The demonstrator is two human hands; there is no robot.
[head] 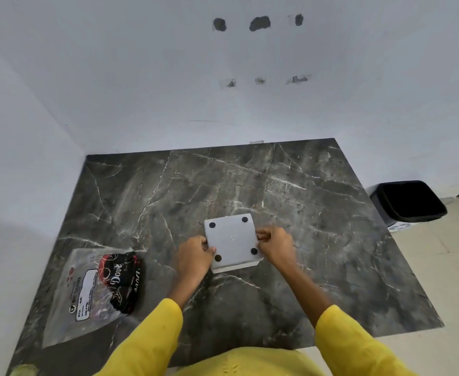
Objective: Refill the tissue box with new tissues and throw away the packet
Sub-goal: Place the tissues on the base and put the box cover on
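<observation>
A white square tissue box [232, 240] lies upside down on the dark marble table [290, 191], its base with black round feet at the corners facing up. My left hand [194, 257] grips its left edge and my right hand [275, 245] grips its right edge. To the left lies a clear plastic packet [87, 291] with a white label, holding a black bundle printed with red and white patterns [122, 283]. The box's opening is hidden underneath.
A black waste bin [408, 200] stands on the tiled floor past the table's right edge. White walls close the table at the back and left. Yellow sleeves cover both forearms at the near edge.
</observation>
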